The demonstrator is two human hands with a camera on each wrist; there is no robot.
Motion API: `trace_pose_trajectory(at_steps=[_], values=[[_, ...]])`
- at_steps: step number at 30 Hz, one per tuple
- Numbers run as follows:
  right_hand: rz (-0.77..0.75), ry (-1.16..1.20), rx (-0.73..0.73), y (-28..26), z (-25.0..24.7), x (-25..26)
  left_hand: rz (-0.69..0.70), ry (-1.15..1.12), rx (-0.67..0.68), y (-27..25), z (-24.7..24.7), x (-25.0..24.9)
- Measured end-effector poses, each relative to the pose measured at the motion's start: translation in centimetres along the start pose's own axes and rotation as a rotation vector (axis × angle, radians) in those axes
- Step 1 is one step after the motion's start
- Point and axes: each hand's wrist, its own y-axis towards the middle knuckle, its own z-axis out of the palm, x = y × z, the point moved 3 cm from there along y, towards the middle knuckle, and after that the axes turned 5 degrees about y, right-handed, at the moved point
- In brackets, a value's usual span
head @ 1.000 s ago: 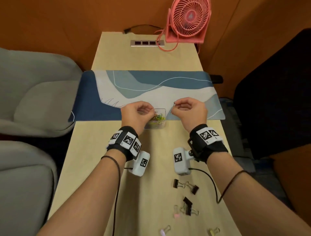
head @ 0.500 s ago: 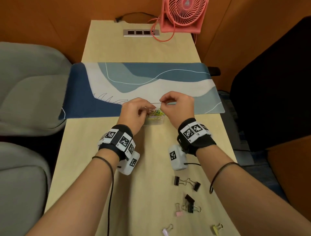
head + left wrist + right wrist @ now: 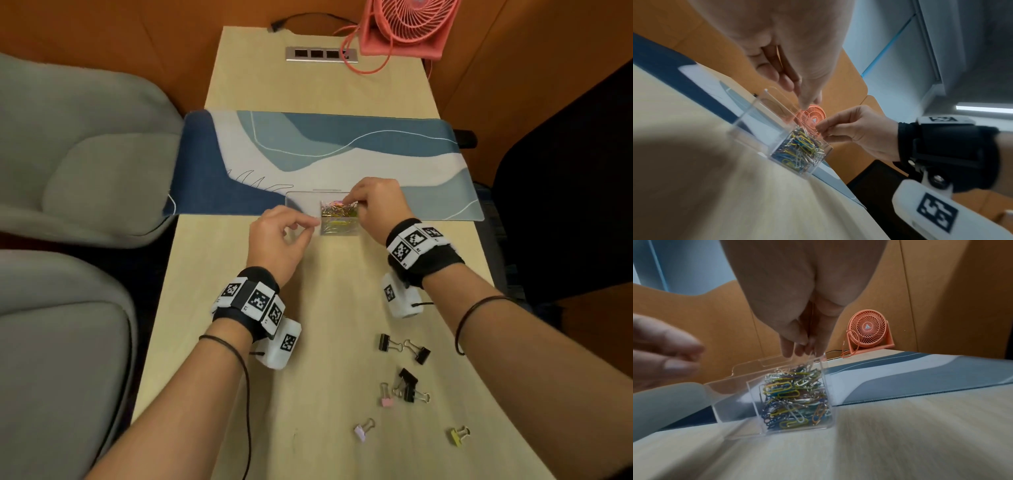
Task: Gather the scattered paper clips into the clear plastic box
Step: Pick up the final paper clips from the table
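Observation:
The clear plastic box [image 3: 339, 229] stands at the near edge of the desk mat, holding a pile of coloured paper clips [image 3: 793, 395]. Its lid [image 3: 303, 202] is hinged open to the left. My right hand [image 3: 350, 202] hovers over the box's far side, fingertips [image 3: 804, 346] pinching a silver paper clip [image 3: 810, 361] that dangles into the opening. My left hand [image 3: 313, 225] sits just left of the box, fingers curled, thumb against forefinger; I see nothing between them. The left wrist view shows the box [image 3: 797, 149] with the right hand [image 3: 821, 130] above it.
Several binder clips [image 3: 404, 349] lie on the wooden table [image 3: 325, 342] near me, right of centre. A blue patterned desk mat [image 3: 342, 161] crosses the table. A pink fan [image 3: 407, 24] and a socket strip [image 3: 322, 54] stand at the far end. Grey seats [image 3: 85, 154] flank the left side.
My right hand has come left from the mat and now holds a clip over the box. My left hand has drawn back from the box opening to its left side.

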Motion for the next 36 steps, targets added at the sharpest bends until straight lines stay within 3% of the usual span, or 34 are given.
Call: trace_pose_trajectory(at_steps=[5,9,14,18,22,25,29,36], values=[[-0.006,-0.038,-0.078,-2.6,-2.2,2.6,-0.055,0.022,0.042,-5.3,-3.7,0.3],[-0.04,0.077,-0.134,-9.5,-1.8,6.8,-0.119,0.048,0.117,-12.5,-6.7,0.5],[-0.021,0.143,0.316,-23.4,5.4,11.5,-0.239,0.07,0.368,-24.5,-9.3,1.6],[0.022,0.041,0.42,-31.2,9.1,13.5,-0.276,0.144,0.426,-32.0,-10.6,2.2],[-0.066,-0.026,0.457,-36.5,10.4,15.8,-0.176,0.176,0.509,-37.6,-10.2,1.1],[-0.182,-0.112,0.482,-38.9,10.9,16.5,-0.071,0.266,0.487,-39.4,-9.3,0.5],[-0.289,-0.28,0.533,-40.8,10.6,16.8,-0.033,0.331,0.38,-39.5,-8.9,0.2],[-0.286,-0.424,0.692,-40.0,10.6,17.3,-0.109,0.352,0.389,-39.0,-8.6,-0.5]])
